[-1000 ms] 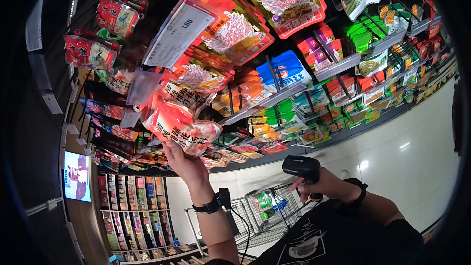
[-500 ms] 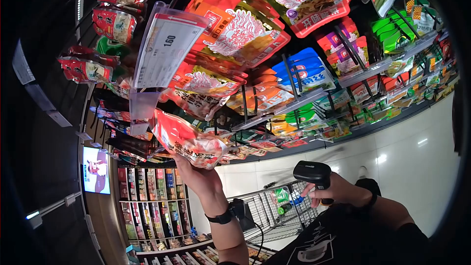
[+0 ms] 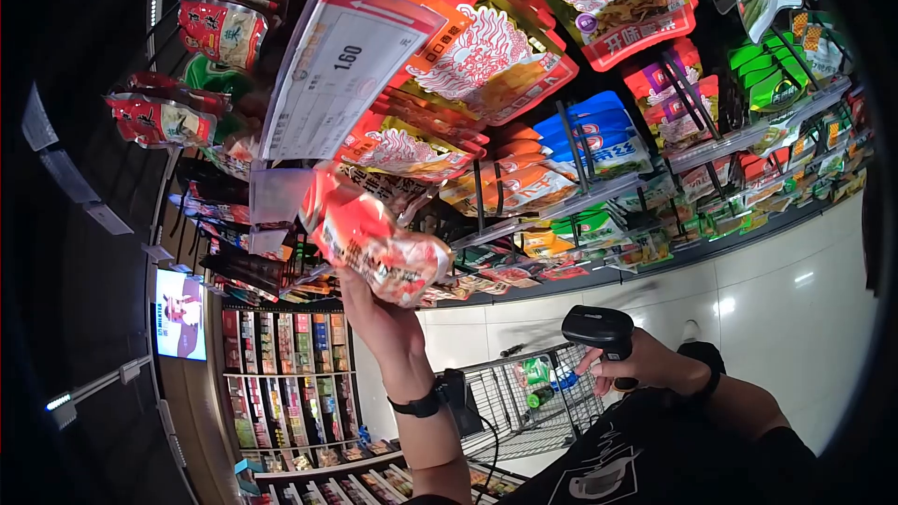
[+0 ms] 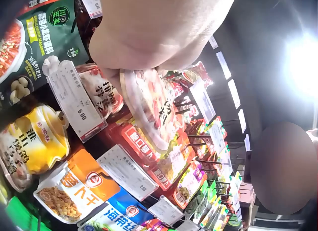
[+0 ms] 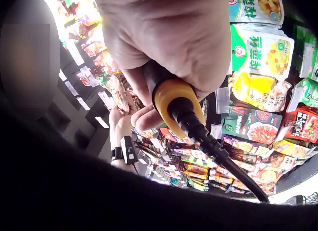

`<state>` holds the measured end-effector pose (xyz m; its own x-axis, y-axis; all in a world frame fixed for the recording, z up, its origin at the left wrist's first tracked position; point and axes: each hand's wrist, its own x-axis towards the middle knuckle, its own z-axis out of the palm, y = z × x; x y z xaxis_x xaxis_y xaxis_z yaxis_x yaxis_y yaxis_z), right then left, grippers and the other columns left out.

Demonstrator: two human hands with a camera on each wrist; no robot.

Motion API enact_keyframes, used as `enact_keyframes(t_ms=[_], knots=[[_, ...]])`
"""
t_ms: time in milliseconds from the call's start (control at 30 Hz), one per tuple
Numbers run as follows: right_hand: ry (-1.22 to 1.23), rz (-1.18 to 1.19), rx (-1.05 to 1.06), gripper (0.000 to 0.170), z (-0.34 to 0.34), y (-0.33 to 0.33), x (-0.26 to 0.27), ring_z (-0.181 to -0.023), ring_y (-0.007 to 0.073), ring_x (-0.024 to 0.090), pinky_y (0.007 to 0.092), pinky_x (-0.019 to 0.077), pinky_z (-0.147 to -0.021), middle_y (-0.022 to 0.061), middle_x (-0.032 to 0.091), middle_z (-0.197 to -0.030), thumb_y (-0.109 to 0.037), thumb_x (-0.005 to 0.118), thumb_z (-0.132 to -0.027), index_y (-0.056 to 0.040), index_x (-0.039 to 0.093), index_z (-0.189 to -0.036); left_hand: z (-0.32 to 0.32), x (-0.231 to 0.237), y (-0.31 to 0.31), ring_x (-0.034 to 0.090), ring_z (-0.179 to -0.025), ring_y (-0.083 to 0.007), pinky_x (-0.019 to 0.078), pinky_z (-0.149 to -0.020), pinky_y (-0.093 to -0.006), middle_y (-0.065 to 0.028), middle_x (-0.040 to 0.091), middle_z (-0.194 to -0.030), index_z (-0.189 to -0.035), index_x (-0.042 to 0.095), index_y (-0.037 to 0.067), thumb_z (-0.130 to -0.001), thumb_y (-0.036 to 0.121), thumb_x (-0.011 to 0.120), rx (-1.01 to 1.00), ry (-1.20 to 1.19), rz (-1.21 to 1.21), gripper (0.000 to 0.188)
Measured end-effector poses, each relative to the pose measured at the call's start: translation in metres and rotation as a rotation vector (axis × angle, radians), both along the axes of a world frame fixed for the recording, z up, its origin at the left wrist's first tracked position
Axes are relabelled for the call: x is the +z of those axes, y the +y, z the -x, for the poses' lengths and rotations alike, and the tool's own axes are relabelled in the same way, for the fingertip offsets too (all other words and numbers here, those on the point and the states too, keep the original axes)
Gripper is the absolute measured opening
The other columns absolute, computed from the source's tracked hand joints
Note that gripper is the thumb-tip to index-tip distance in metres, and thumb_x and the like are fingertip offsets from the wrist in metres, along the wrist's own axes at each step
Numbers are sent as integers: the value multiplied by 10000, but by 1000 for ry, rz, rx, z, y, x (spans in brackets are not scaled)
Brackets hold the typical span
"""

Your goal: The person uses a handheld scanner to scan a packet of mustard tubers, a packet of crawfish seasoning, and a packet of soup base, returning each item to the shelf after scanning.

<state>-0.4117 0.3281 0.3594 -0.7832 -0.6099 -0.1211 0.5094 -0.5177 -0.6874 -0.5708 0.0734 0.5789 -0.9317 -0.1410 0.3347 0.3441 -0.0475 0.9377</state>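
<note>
My left hand [image 3: 382,323] holds a red and white pouch [image 3: 379,248] by its lower edge, fingers under it and thumb out of sight. The pouch is tilted and its lettering is blurred. In the left wrist view that same pouch [image 4: 146,104] shows edge-on below the hand, in front of hanging packets. Behind it, a similar pouch [image 3: 398,189] hangs on the rack, partly covered. My right hand [image 3: 655,363] grips a black handheld barcode scanner [image 3: 597,325], held low over the aisle. From the scanner's yellow-ringed handle end [image 5: 174,107] runs a black cable [image 5: 238,176].
A price tag [image 3: 341,65] reading 1.60 juts out above the pouch. Packets hang from metal hooks along the rack. A wire shopping cart [image 3: 486,383] with a few goods stands below, on the pale floor [image 3: 767,271]. A lit screen [image 3: 181,313] is at left.
The pouch has come away from the similar one on the rack, and its printed front has turned from facing me to tilted. The camera view has shifted; the right hand still grips the scanner.
</note>
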Motion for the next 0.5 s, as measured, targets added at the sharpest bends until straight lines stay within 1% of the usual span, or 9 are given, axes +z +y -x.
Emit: enact_keyframes(t_ms=[100, 133, 233, 267, 333, 367, 400, 467, 500], knots=[[35, -22, 9, 416, -2, 0, -4, -859, 196, 794, 318, 650, -750, 126, 786, -1135, -89, 719, -996, 48, 637, -1380, 22, 6, 3, 697, -1238, -268, 583, -1048, -441, -150, 666, -1410, -1501, 505, -16, -1148, 401, 559, 6, -44, 29, 548], [47, -32, 12, 426, -4, 0, -6, -858, 193, 793, 317, 648, -741, 124, 786, -1141, -88, 720, -996, 45, 628, -1390, 31, 8, -1, 729, -1175, -247, 623, -968, -406, -133, 689, -1365, -1466, 531, 9, -1142, 402, 576, 28, -50, 65, 512], [40, -52, -22, 473, -13, 3, -11, -846, 182, 786, 324, 643, -734, 128, 781, -1170, -82, 722, -997, 27, 590, -1438, 53, 15, -4, 766, -1100, -207, 662, -800, -342, -97, 729, -1281, -1390, 575, 68, -1121, 400, 622, 65, -89, 153, 430], [34, -31, -36, 479, -16, 3, -11, -844, 180, 783, 325, 642, -738, 128, 780, -1175, -82, 723, -996, 24, 587, -1443, 62, 14, -5, 739, -920, -136, 609, -678, -307, -43, 729, -1144, -1324, 597, 73, -1107, 357, 660, 102, -84, 179, 362], [27, 3, -64, 492, -22, 4, -10, -839, 177, 777, 327, 640, -746, 127, 778, -1187, -82, 726, -994, 17, 580, -1452, 84, 10, -28, 607, -775, -66, 486, -629, -256, 8, 674, -1017, -1269, 611, 81, -1089, 306, 698, 109, -86, 325, 300], [10, -46, -50, 500, -25, 7, -8, -849, 182, 773, 333, 641, -770, 128, 774, -1207, -62, 720, -996, 7, 570, -1468, 93, 7, -27, 489, -736, -47, 397, -658, -242, 34, 616, -955, -1242, 621, 78, -1073, 289, 724, 89, -34, 339, 289], [13, -35, -68, 505, -27, 9, -5, -855, 182, 773, 334, 642, -776, 129, 774, -1212, -53, 715, -998, 6, 562, -1476, 96, 8, -26, 556, -836, -57, 452, -769, -255, 22, 646, -1010, -1237, 627, 67, -1064, 305, 740, 78, -43, 393, 314], [20, -16, -100, 515, -34, 10, 0, -868, 183, 772, 335, 644, -788, 131, 773, -1222, -35, 705, -1003, 3, 545, -1491, 114, 0, -50, 615, -944, -88, 491, -865, -281, -13, 684, -1097, -1312, 626, 37, -1060, 337, 747, 73, -104, 434, 410], [50, -51, -77, 554, -38, 8, -14, -878, 184, 771, 341, 646, -807, 141, 771, -1234, -17, 691, -1012, -5, 496, -1531, 110, 3, -51, 629, -1021, -109, 493, -920, -291, -38, 696, -1157, -1368, 611, 23, -1057, 355, 750, 79, -105, 500, 475]])
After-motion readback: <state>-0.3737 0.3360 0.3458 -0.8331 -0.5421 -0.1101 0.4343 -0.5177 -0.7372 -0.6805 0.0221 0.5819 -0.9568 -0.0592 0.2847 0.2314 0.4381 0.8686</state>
